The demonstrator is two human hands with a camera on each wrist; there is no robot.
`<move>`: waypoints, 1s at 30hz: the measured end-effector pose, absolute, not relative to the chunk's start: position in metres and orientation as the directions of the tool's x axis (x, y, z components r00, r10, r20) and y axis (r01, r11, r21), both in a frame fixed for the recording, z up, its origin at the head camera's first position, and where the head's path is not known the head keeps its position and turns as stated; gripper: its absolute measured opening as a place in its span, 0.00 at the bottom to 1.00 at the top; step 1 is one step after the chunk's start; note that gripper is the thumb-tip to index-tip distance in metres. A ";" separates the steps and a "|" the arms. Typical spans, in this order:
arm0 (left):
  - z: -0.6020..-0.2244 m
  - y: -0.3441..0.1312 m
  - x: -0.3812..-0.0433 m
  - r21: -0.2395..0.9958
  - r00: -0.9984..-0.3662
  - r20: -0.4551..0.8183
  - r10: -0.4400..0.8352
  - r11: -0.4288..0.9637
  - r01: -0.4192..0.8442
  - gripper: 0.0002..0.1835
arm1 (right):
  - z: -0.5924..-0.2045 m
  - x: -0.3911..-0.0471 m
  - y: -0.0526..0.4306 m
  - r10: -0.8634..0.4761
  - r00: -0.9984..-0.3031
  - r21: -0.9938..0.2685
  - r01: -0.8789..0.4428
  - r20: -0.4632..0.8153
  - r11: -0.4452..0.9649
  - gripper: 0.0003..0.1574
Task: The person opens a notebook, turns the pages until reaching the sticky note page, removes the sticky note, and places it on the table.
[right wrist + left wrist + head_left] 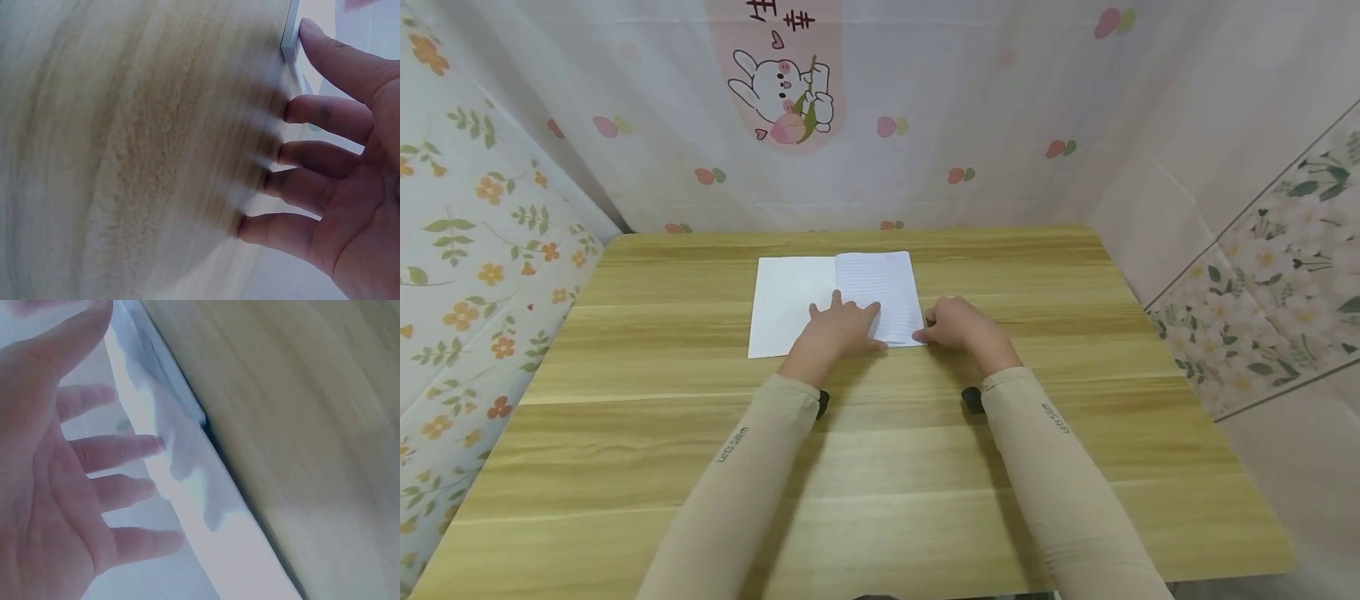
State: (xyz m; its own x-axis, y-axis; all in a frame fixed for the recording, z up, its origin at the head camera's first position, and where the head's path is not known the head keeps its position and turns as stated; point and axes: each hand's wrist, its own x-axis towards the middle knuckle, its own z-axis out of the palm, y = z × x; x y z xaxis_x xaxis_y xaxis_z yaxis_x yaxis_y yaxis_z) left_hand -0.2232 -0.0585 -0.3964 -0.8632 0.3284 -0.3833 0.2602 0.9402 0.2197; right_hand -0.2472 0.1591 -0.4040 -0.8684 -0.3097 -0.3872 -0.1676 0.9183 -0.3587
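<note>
Notebook [792,287], left hand [841,325] spread on it, right hand [957,323] at near-right corner, both grips loose, table [887,500] around.

**Soft light up top, haze at the wrists**

Even, soft light across the head view, and the notebook [880,282] shows as its brightest patch! On the notebook's near side, a pale sheen spreads over the tabletop [887,500], the sleeves [745,475] casting gentle shadows inward. Over to the left wrist: hazy, glare bleaching patches of the notebook's paper, the tabletop beside it smeared with blur. The right wrist runs dimmer; next to the notebook, fingers of the right hand [365,206] throw dark, soft-edged shadows across streaky, unfocused wood grain.
</note>
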 end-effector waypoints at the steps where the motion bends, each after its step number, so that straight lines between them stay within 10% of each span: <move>1: -0.397 -0.055 -0.223 0.220 -0.856 -0.388 0.342 0.936 0.275 0.46 | -0.405 -0.247 0.159 -0.311 -0.869 -0.358 -0.170 -0.385 0.918 0.30; 30: -0.408 -0.051 -0.231 0.250 -0.824 -0.368 0.431 0.899 0.359 0.40 | -0.405 -0.247 0.154 -0.299 -0.876 -0.355 -0.162 -0.378 0.921 0.32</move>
